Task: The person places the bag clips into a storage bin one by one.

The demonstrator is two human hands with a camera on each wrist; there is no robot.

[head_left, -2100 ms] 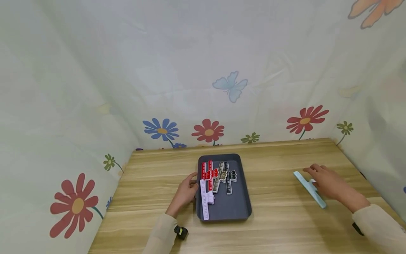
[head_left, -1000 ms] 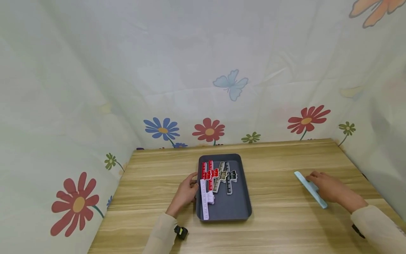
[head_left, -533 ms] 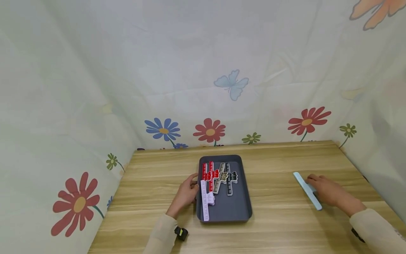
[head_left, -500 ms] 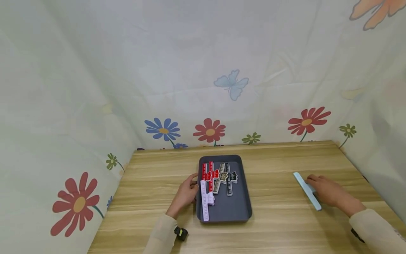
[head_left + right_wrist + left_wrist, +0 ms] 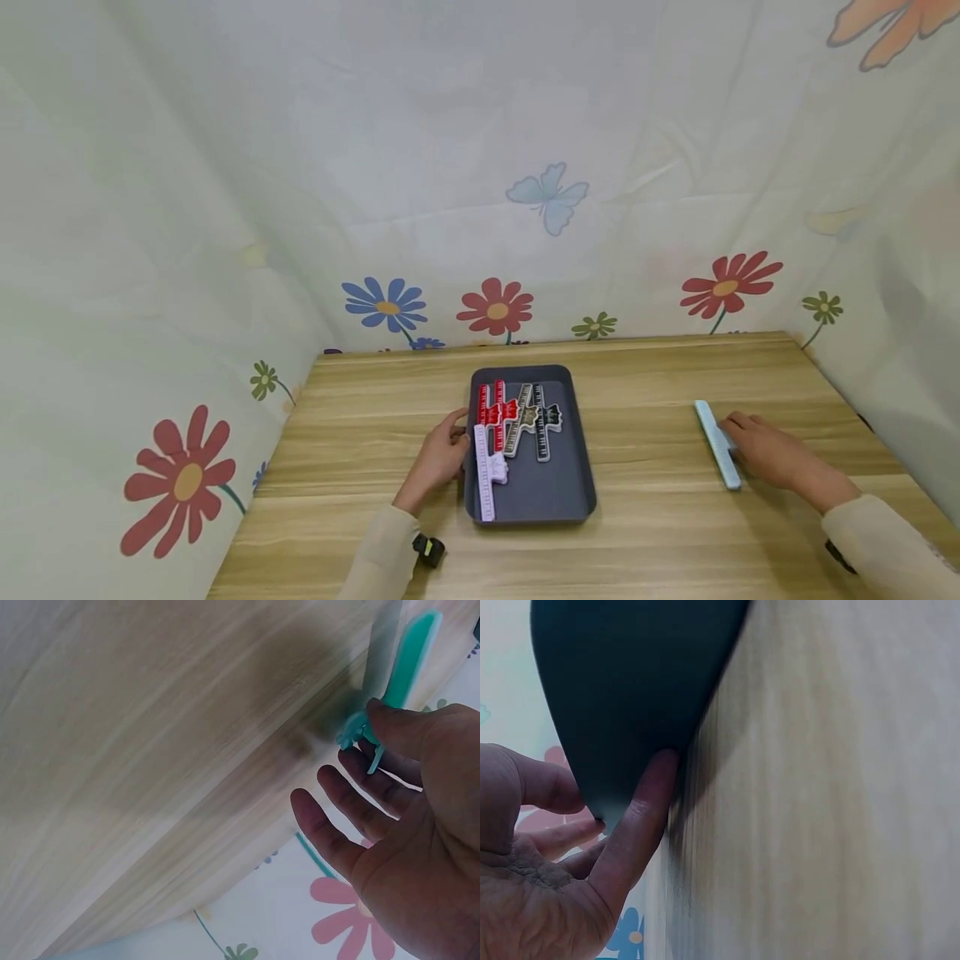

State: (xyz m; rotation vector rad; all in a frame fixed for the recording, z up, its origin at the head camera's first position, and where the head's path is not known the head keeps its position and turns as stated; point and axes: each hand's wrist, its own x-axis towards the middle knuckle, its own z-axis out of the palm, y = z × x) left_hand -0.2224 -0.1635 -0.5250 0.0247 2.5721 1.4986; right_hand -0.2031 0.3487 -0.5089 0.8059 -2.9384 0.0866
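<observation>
At the right of the head view, my right hand (image 5: 772,450) pinches the grip of a light blue page clip (image 5: 718,446) between thumb and forefinger. The right wrist view has the clip (image 5: 412,660) standing up from the pinch, other fingers spread loosely. My left hand (image 5: 438,454) rests against the left side of a dark grey tray (image 5: 547,496). In the left wrist view one straight finger touches the tray's outer wall (image 5: 630,682), the thumb at its rim. Inside lie piano-patterned clips: two red clips (image 5: 501,425), a beige clip (image 5: 517,429), a black clip (image 5: 542,433) and a lilac clip (image 5: 483,483).
The tray stands on a wood-grain table (image 5: 645,392). A pale curtain (image 5: 420,150) printed with flowers and butterflies rises behind the table and along both sides. A strip of bare table lies between the tray and the blue clip.
The blue clip has turned from a slant to nearly upright in the head view, its near end swinging left. My right forefinger, first stretched out, has drawn in to it. Left hand and tray stay put.
</observation>
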